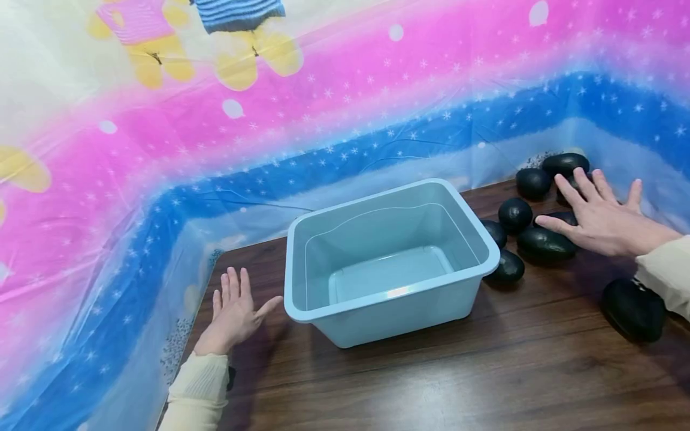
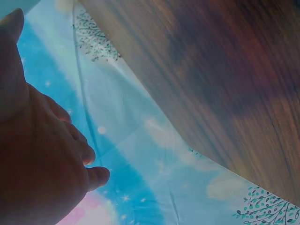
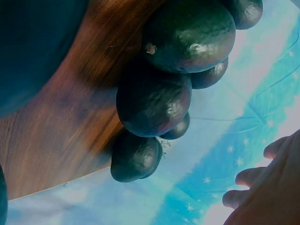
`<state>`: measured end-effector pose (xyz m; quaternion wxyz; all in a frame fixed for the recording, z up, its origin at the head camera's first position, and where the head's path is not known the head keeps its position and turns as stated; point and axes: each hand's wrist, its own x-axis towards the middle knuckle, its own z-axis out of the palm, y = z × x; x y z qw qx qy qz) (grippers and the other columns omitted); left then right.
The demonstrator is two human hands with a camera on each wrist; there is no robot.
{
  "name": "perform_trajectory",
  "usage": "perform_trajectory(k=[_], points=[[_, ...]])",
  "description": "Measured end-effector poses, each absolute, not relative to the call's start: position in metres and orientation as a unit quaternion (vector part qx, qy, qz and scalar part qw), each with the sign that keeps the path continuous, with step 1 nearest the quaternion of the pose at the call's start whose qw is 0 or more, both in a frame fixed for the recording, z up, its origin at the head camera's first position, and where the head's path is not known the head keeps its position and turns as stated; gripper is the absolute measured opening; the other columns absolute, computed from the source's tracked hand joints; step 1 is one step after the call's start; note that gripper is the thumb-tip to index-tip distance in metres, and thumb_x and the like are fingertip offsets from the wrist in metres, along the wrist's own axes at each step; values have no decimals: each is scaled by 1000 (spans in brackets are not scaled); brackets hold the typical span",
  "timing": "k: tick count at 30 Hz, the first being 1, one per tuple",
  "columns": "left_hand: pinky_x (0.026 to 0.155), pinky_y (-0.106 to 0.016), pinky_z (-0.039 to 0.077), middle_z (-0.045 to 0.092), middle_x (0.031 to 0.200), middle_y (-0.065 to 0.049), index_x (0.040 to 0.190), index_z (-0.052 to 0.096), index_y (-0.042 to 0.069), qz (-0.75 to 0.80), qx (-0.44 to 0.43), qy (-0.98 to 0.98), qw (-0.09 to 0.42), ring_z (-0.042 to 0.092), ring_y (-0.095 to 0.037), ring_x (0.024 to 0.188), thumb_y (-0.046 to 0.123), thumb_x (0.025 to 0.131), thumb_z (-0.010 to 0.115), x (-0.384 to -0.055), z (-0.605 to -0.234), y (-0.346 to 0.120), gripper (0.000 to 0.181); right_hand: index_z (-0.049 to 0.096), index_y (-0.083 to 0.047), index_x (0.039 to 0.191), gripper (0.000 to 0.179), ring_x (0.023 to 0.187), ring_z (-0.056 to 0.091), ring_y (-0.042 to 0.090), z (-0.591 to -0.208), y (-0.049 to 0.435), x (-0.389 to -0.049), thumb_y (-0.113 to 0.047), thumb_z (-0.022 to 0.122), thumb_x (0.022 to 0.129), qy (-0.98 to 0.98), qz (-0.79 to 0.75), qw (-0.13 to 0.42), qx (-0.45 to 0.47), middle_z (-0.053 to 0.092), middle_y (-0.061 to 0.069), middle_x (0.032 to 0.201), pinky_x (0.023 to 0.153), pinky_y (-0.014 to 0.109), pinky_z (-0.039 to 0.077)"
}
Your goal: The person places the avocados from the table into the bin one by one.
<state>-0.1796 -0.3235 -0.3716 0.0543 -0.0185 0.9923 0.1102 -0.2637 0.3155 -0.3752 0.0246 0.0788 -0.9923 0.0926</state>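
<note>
A dark wooden table (image 1: 431,371) stands against a pink and blue sheet (image 1: 323,108), with a pale blue tub (image 1: 388,263) as its centrepiece. Left of the tub, the left hand (image 1: 233,311) lies flat, fingers spread, holding nothing. Right of the tub, the right hand (image 1: 598,218) is spread wide over the dark avocados (image 1: 545,244) clustered there, gripping none.

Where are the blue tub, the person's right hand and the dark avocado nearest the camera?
blue tub (image 1: 487,242): head view, on its right rim.
right hand (image 1: 604,222): head view, on the back of the hand.
avocado nearest the camera (image 1: 633,308): head view, on the middle of its dark skin.
</note>
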Motion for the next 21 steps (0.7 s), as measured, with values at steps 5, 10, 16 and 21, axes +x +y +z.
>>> perform_trajectory(k=[5,10,16,21], points=[[111,-62,-9,-26,152,-29,150,-14,-7,118,-12,992,46,-26,-42,139,70,92,40,-189,-366,-322,109,-19,-18,153,98,135,-31,42,-367,317,-267,-72,35,92,-992,102,23,70,-30,18,152,85,65,-37],[114,-60,2,-9,161,-17,156,-2,7,279,-17,959,-53,-9,-36,146,64,97,37,-182,-347,-293,91,-12,-10,155,106,138,-16,52,-360,320,-264,-74,41,89,-991,115,45,47,-16,29,155,96,70,-25],[115,-50,19,18,159,7,155,20,27,508,38,842,-179,17,-18,145,45,99,52,-159,-351,-214,67,32,15,141,118,110,28,58,-388,331,-222,-77,62,74,-994,70,84,-21,28,42,121,88,71,29],[116,-45,19,11,159,11,156,17,25,558,84,794,-225,17,-17,145,27,95,64,-170,-368,-190,77,35,23,132,112,90,30,45,-431,336,-180,-60,78,70,-989,61,101,-93,27,34,102,81,57,32]])
